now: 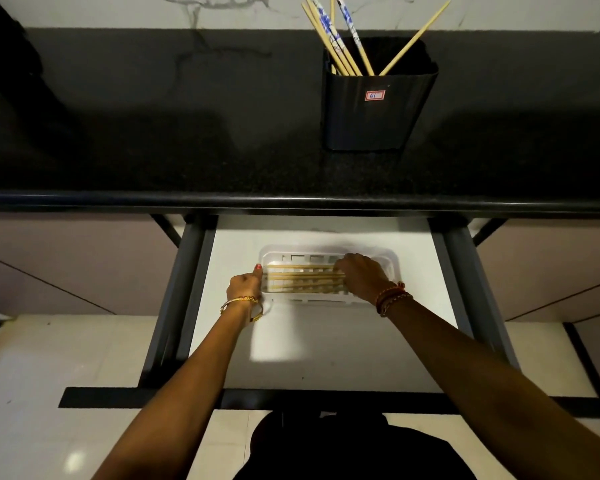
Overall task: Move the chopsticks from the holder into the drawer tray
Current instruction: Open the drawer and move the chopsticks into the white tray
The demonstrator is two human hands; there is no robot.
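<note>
A black holder (378, 109) stands on the dark countertop at the upper right, with several chopsticks (340, 46) sticking out of it, some with blue-and-white ends. Below, in the open white drawer (326, 341), a white slotted tray (329, 251) holds several wooden chopsticks (302, 280) lying sideways. My left hand (245, 284) grips the tray's left end, thumb on its rim. My right hand (361, 273) rests palm down over the right ends of the chopsticks in the tray; its fingers are hidden beneath it.
The black stone countertop (187, 150) has a rounded front edge overhanging the drawer. Dark metal rails (184, 289) run along both drawer sides. Pale cabinet fronts flank it, with a tiled floor below.
</note>
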